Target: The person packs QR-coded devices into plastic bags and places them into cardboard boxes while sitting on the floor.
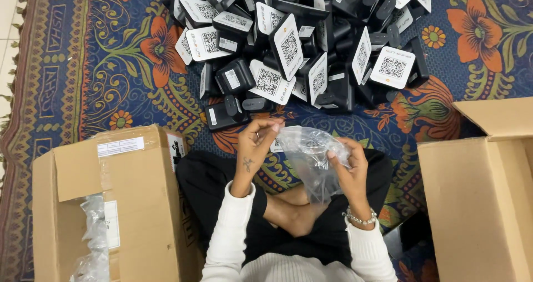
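- A clear plastic bag [312, 159] hangs between the two hands, above the person's crossed legs and bare foot [294, 214]; it is crumpled, and something thin and dark shows faintly inside, too blurred to tell what.
- The left hand [252, 149] pinches the bag's upper left edge, thumb and fingertips closed together on the film, the other fingers loosely curled.
- The right hand [351, 168] grips the bag's right side, fingers folded around the plastic; a beaded bracelet [360, 220] sits on that wrist.
- Both arms wear white sleeves [230, 237].
- Just beyond the hands lies a big heap of small black devices [300, 43] with white square code stickers on their faces, piled on a patterned blue rug [111, 71] with orange flowers.
- An open cardboard box [139, 193] stands to the person's left, touching the knee, with more clear bags [95, 243] showing at its open side.
- A second cardboard box [477, 199] stands to the right, one flap raised.
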